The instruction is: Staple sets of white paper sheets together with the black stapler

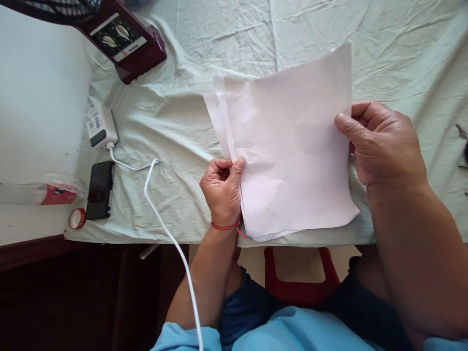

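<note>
A small stack of white paper sheets (288, 146) is held just above a table covered with a pale green cloth (175, 58). My left hand (222, 190) pinches the stack's left edge near its lower corner; a red thread bracelet circles that wrist. My right hand (380, 141) grips the right edge, thumb on top of the sheets. The sheets fan out slightly at the upper left, where two or three edges show.
At the left lie a black phone (100, 189), a white charger block (101, 126) with a white cable (171, 243) trailing off the front edge, and a red tape roll (77, 218). A dark red fan base (124, 39) stands at the back left. A red stool (300, 278) sits under the table.
</note>
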A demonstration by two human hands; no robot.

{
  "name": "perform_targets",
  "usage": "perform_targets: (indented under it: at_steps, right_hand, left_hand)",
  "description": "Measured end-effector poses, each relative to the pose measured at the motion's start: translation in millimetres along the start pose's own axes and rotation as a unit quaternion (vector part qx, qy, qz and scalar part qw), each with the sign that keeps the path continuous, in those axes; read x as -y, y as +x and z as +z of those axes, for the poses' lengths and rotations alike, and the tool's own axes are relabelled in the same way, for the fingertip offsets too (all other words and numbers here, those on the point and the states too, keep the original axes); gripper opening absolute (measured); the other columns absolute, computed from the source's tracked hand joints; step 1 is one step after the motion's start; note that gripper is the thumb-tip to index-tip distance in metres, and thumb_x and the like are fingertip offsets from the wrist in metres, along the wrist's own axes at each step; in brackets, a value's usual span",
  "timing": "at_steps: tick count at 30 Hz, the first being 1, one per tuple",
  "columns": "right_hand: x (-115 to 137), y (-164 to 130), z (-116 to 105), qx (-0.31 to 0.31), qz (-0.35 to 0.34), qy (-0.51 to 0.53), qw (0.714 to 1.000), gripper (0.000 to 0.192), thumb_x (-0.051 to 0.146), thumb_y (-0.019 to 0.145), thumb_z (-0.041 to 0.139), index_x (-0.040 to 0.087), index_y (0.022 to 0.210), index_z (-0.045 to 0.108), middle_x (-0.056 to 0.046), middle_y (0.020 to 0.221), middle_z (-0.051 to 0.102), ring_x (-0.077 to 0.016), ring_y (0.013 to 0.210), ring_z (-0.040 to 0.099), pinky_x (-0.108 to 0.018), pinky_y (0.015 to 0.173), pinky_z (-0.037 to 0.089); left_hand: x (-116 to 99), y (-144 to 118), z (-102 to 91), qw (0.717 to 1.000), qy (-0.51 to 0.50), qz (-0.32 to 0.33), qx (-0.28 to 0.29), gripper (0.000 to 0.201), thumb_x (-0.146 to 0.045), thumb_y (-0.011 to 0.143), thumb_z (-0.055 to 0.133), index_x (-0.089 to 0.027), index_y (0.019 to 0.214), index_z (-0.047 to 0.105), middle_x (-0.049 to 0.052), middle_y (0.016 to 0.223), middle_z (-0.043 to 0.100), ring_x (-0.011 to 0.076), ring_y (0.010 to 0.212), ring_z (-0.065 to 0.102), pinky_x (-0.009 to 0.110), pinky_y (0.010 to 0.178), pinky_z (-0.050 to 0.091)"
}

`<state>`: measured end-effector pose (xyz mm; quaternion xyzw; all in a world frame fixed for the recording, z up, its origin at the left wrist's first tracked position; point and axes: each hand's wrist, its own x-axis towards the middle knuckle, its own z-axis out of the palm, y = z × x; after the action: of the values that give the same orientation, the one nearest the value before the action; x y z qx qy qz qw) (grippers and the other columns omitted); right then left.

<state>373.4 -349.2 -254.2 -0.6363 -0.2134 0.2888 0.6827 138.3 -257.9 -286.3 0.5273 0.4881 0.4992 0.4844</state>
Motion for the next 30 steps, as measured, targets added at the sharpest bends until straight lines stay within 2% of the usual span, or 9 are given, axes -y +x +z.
perform_targets:
  at_steps: [6,8,12,18,22,30]
  right_hand:
    - [-1,4,-5,-0.061,-0.03,-0.089,0.994,0.02,0.0,0.083,0.072,0.018,0.076,0.076,0.004,0.066,0.063,-0.0009,0.052,0.046,-0.013,0.045,0.033]
    - [-3,6,-6,-0.078,-0.036,-0.086,0.993,0.021,-0.001,0.082,0.072,0.018,0.074,0.076,0.004,0.064,0.062,-0.0009,0.05,0.044,-0.013,0.043,0.031]
    - [-3,10,-6,-0.094,-0.014,-0.03,0.995,0.019,0.002,0.082,0.074,0.019,0.076,0.078,0.004,0.067,0.064,-0.0019,0.054,0.049,-0.015,0.045,0.033]
    - [-1,10,0,-0.1,-0.018,0.006,0.995,0.023,-0.004,0.083,0.068,0.017,0.075,0.076,0.005,0.067,0.064,-0.0006,0.055,0.053,-0.014,0.051,0.042]
    - [-2,9,-1,-0.093,-0.026,-0.002,0.995,0.022,-0.002,0.082,0.069,0.018,0.075,0.077,0.005,0.066,0.065,-0.0009,0.056,0.053,-0.014,0.051,0.042]
    - [1,2,1,-0.05,-0.033,0.015,0.998,0.021,0.0,0.083,0.07,0.018,0.076,0.077,0.005,0.07,0.069,-0.001,0.059,0.058,-0.013,0.054,0.046]
  left_hand:
    - [1,1,-1.5,1.0,-0.019,0.005,0.016,0.048,-0.055,0.071,0.099,-0.02,0.079,0.068,-0.003,0.074,0.065,0.009,0.066,0.058,0.022,0.064,0.051]
    - [1,2,-2.2,0.999,-0.028,0.018,0.017,0.048,-0.058,0.075,0.096,-0.021,0.083,0.067,-0.003,0.076,0.063,0.0091,0.069,0.058,0.022,0.066,0.05]
    - [2,2,-2.9,0.999,-0.026,0.04,0.019,0.047,-0.058,0.082,0.092,-0.022,0.091,0.063,-0.004,0.078,0.058,0.009,0.07,0.055,0.022,0.068,0.048]
    - [1,2,-2.9,0.997,-0.062,0.03,0.035,0.055,-0.041,0.078,0.096,-0.028,0.112,0.055,-0.006,0.081,0.063,0.0118,0.075,0.063,0.025,0.076,0.053]
    - [0,1,-2.0,0.997,-0.055,0.033,0.033,0.054,-0.038,0.079,0.094,-0.03,0.113,0.053,-0.006,0.082,0.063,0.0122,0.076,0.063,0.025,0.075,0.053]
    - [1,1,-3.3,0.998,-0.043,0.031,0.023,0.046,-0.043,0.084,0.091,-0.027,0.112,0.058,-0.005,0.078,0.057,0.0108,0.072,0.058,0.023,0.072,0.049]
